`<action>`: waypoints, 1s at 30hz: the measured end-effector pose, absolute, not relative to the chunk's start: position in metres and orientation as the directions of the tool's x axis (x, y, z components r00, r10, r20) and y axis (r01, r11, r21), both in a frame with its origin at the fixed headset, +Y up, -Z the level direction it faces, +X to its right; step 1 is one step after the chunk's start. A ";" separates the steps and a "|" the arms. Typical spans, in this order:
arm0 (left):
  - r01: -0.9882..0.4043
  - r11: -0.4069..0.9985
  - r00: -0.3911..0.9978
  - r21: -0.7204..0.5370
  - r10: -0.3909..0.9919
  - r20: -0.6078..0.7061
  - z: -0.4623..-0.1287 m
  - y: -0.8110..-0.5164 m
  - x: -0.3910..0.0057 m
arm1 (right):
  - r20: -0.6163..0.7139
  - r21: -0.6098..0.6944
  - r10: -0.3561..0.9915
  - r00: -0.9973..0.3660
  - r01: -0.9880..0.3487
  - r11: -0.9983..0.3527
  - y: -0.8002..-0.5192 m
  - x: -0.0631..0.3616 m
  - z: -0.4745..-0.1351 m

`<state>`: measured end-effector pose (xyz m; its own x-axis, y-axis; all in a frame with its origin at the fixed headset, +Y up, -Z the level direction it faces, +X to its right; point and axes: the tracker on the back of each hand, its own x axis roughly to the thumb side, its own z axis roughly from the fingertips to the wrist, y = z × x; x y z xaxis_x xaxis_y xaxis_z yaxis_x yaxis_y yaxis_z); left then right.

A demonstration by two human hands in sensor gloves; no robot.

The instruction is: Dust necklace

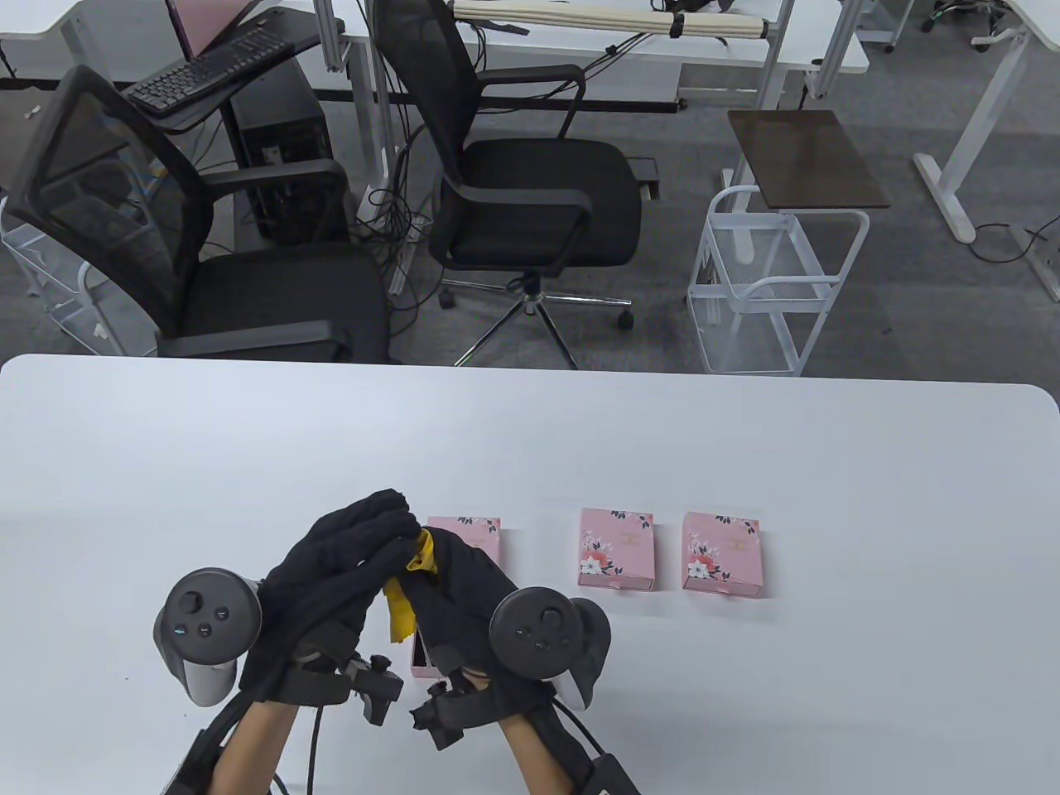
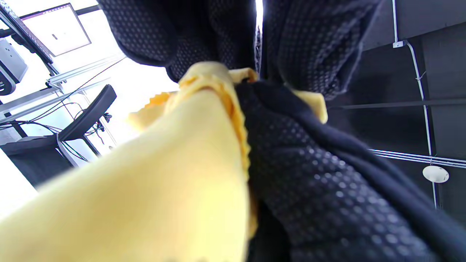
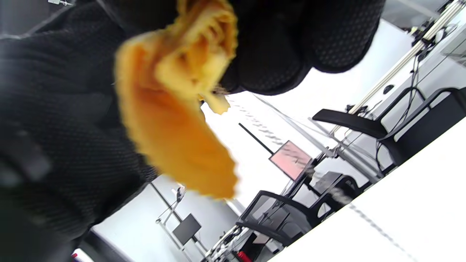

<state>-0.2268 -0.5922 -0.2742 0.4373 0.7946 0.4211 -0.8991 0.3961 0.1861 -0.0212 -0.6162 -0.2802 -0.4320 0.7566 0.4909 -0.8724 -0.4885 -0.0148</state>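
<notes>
Both black-gloved hands meet above the table's front left part with a yellow cloth [image 1: 406, 592] pressed between them. My left hand [image 1: 364, 538] lies curled over the cloth from the left. My right hand [image 1: 464, 571] grips it from the right. In the left wrist view the cloth [image 2: 164, 174] runs up into the left hand's fingers [image 2: 189, 32]. The right wrist view has the cloth [image 3: 171, 120] bunched under the right hand's fingers [image 3: 291, 43]. The necklace itself does not show; it may be hidden inside the cloth.
A pink flowered box [image 1: 472, 534] lies just behind my right hand, and a pink tray edge [image 1: 424, 661] shows under the wrists. Two more pink boxes [image 1: 617, 549] [image 1: 720, 553] lie to the right on the white table [image 1: 530, 431]. Office chairs [image 1: 530, 190] stand beyond its far edge.
</notes>
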 end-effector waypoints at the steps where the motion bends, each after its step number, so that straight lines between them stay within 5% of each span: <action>1: -0.899 0.396 0.438 0.188 0.794 0.421 -0.274 -0.592 -0.227 | 0.493 0.000 0.752 -0.438 -0.864 -0.503 -0.615 -0.021 -0.280; 30: -0.923 0.353 0.384 0.156 0.807 0.448 -0.272 -0.588 -0.230 | 0.509 -0.031 0.649 -0.566 -0.765 -0.643 -0.616 -0.027 -0.279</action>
<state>-0.2299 -0.5881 -0.2717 0.3844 0.8072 0.4479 -0.9226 0.3529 0.1557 -0.0270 -0.6155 -0.2786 -0.5656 0.6487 0.5093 -0.7654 -0.6427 -0.0314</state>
